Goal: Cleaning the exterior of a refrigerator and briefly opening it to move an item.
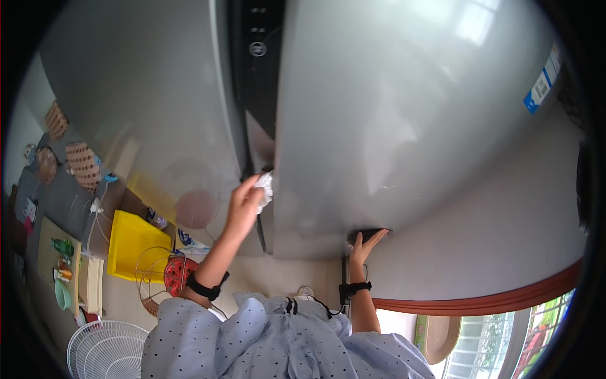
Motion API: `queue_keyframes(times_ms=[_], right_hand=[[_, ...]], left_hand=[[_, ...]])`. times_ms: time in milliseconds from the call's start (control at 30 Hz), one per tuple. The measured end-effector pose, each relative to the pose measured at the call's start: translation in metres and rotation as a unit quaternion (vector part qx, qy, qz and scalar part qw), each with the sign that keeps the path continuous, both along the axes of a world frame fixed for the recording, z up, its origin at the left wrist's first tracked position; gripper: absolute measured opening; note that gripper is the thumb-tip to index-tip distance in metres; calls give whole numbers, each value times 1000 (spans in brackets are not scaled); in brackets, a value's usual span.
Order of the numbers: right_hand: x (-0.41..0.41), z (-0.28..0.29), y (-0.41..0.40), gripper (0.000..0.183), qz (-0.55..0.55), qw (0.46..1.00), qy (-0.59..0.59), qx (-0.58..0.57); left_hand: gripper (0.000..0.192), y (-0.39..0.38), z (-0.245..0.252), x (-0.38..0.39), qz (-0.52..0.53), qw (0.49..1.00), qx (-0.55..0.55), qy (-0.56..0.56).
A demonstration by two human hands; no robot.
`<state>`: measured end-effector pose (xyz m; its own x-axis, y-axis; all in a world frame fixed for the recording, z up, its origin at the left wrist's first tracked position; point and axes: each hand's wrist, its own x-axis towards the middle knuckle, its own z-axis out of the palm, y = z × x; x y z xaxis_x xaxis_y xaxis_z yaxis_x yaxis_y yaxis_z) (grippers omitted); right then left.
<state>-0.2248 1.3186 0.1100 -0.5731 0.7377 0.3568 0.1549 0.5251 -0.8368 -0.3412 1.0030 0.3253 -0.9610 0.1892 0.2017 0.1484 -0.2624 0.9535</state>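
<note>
Before me stands a grey refrigerator with a left door (156, 94) and a right door (341, 113). A black control panel (259, 76) runs down the edge of the left one. My left hand (244, 199) pinches a crumpled white tissue or cloth (265, 189) at the gap between the doors. My right hand (362, 248) is spread at the right door's outer edge, against a dark patch or object (371, 234) that I cannot identify. Whether its fingers grip that dark thing is not plain. Both wrists wear black bands.
To the left are a yellow bin (137, 246), a wire-framed stool with a red seat (177, 275), a white fan (109, 350) and a low table (57, 237) bearing bottles and a green bowl. A grey sofa (61, 184) lies beyond. At right, an orange-brown curtain (473, 303) hangs by a window.
</note>
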Motion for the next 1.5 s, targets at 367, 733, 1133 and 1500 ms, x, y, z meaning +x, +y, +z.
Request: queue_keyframes(times_ms=[367, 733, 1133, 1500], right_hand=[[-3, -62, -2, 38, 16, 874, 21, -484], [84, -183, 75, 17, 98, 816, -98, -561], [111, -136, -1, 27, 129, 853, -273, -425], [115, -85, -68, 42, 275, 856, -432, 63]], left_hand=[[30, -3, -158, 12, -61, 884, -462, 32], [41, 9, -216, 2, 8, 946, -321, 51], [37, -1, -71, 5, 12, 999, -35, 29], [37, -1, -119, 13, 19, 996, -13, 84]])
